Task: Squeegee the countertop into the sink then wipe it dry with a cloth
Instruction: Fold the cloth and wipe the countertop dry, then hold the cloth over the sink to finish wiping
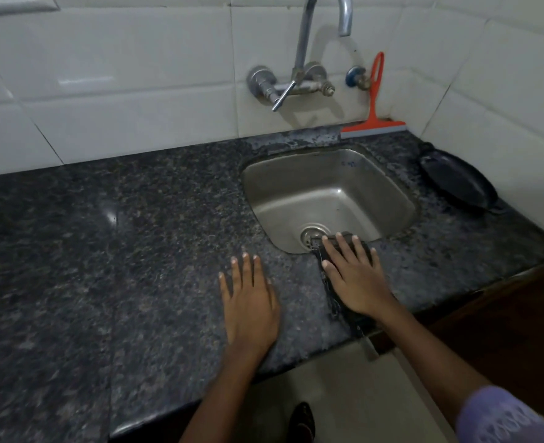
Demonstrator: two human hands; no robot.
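Note:
My right hand [355, 276] lies flat with spread fingers on a dark cloth [334, 302], pressing it onto the speckled granite countertop [136, 251] at the near rim of the steel sink [357, 177]. The cloth's far end hangs slightly over the sink edge by the drain; its near end reaches the counter's front edge. My left hand [248, 302] rests flat and empty on the counter, just left of the cloth. An orange squeegee [374, 110] leans upright against the tiled wall behind the sink, blade down on the counter.
A chrome wall tap [299, 81] arches over the sink. A black pan [459, 182] lies on the counter right of the sink, against the side wall. The counter's front edge runs below my hands, with pale floor beneath. A dark wooden cabinet stands at the right.

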